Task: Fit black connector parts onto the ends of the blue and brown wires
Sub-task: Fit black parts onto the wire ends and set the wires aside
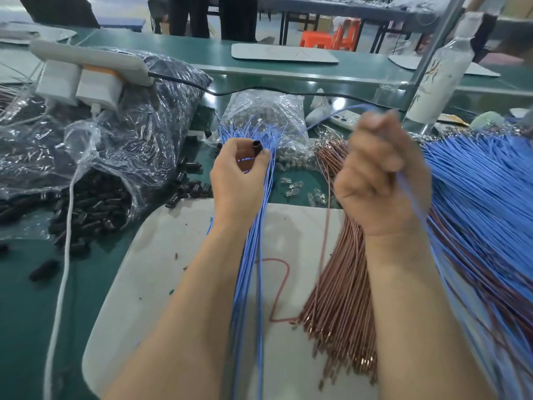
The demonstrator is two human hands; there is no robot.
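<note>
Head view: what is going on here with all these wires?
A person is assembling wires at a bench. The left hand grips a bunch of blue wires and pinches a black connector at its fingertips. The right hand, blurred, grips one blue wire near the big blue pile. Brown wires lie on the mat by the right arm; loose connectors spill from a bag at left.

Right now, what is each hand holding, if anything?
Left hand: grips a bunch of blue wires and pinches a black connector part.
Right hand: fist closed round a blue wire.
</note>
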